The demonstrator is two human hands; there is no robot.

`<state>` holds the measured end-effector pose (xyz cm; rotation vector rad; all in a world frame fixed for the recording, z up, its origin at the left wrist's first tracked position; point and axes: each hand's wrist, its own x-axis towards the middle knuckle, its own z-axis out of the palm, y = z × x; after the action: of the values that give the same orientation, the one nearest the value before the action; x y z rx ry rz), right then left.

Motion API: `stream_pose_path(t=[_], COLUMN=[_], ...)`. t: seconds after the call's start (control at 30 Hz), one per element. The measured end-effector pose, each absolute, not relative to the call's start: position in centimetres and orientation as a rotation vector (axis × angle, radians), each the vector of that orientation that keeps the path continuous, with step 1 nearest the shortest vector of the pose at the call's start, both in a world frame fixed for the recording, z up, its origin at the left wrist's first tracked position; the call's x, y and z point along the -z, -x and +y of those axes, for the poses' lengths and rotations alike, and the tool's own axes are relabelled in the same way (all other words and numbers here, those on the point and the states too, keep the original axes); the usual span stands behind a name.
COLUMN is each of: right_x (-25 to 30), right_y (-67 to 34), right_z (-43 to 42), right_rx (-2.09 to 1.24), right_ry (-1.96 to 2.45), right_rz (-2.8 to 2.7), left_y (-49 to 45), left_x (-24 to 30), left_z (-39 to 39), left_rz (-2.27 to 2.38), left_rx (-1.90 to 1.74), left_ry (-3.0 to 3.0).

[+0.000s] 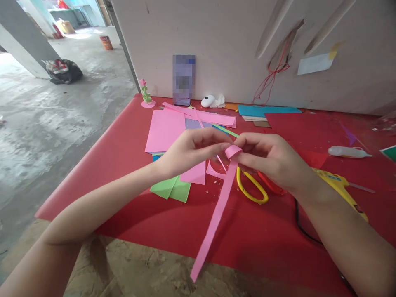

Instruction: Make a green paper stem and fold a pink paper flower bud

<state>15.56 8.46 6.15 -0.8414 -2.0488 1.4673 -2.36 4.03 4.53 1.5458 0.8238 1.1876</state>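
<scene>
Between both my hands is a long pink paper strip [215, 218], its top end curled into a small loop and its tail hanging over the table's front edge. My left hand [198, 146] pinches the loop from the left with thumb and fingers. From the right, my right hand [266, 154] pinches the same loop. Just below lie scissors with yellow and red handles [252, 194], partly covered by my right hand. Pink paper sheets [167, 128] and green paper pieces [173, 189] lie under and beside my left hand.
On the red-covered table [123, 210] a yellow glue gun [337, 185] with a dark cord lies right, near a white bottle [348, 152]. A phone [184, 80] leans on the wall. A paper flower [146, 93] stands back left. Blue paper [266, 110] lies behind.
</scene>
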Motion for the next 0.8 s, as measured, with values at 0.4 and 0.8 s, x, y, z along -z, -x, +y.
stream_pose_path(t=[0.4,0.8], right_x=[-6.74,-6.0], right_y=[-16.17,-15.69], right_z=[8.62,8.61], right_rx=[-1.346,-1.21], right_ry=[0.936,0.929], right_rz=[-2.2,-2.3], left_y=[2.34,2.54], left_x=[-4.85,-4.74], left_z=[3.77,4.06], left_rz=[0.905,1.025], left_rx=[-1.029,-0.919], left_ry=[-1.39,-1.454])
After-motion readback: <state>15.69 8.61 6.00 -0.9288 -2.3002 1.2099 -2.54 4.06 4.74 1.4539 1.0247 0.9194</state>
